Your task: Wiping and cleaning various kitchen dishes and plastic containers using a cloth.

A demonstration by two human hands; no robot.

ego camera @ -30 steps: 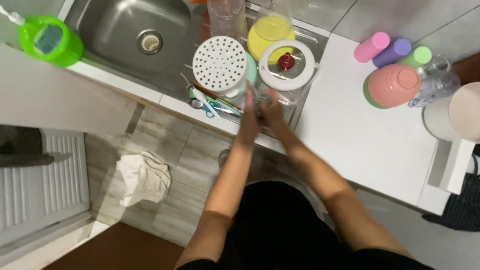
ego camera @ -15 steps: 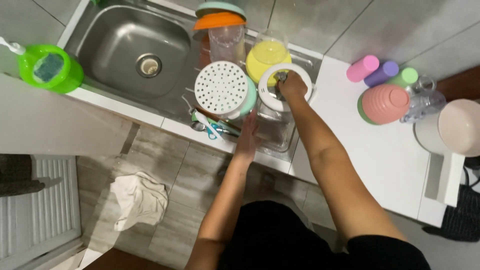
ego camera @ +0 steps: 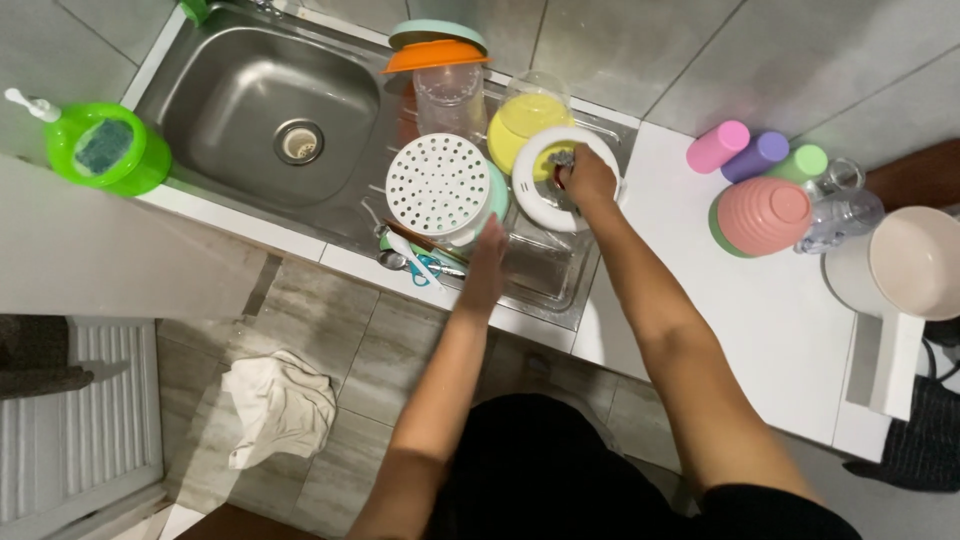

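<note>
Two hands over the dish rack by the sink. Right hand (ego camera: 588, 180) is on the white ring-shaped lid (ego camera: 540, 195), fingers curled together around something small at the ring's middle; I can't make out what it is. That lid leans on the rack, touching the yellow jug (ego camera: 525, 120) just beyond the knuckles. Left hand (ego camera: 487, 262) lies flat with fingers together on the near part of the rack (ego camera: 540, 285), gripping nothing, right next to the white perforated disc (ego camera: 437, 185), which sits just outboard of its fingertips.

What could go wrong, as I see it: the ring lid is propped rather than seated, so a tug from the right hand could tip it onto the jug or knock the clear cup (ego camera: 450, 95) behind. The disc also sits high on a stack and looks easy to bump with the left wrist.

Counts: one sink (ego camera: 250, 110), one green soap dispenser (ego camera: 105, 150) far off to the left of the left hand, three pastel cups (pink (ego camera: 717, 146), purple (ego camera: 757, 156), green (ego camera: 805, 160)) to the right of the right hand, one pink bowl (ego camera: 765, 215), one beige bowl (ego camera: 918, 262), one cloth (ego camera: 280, 405) on the floor.
</note>
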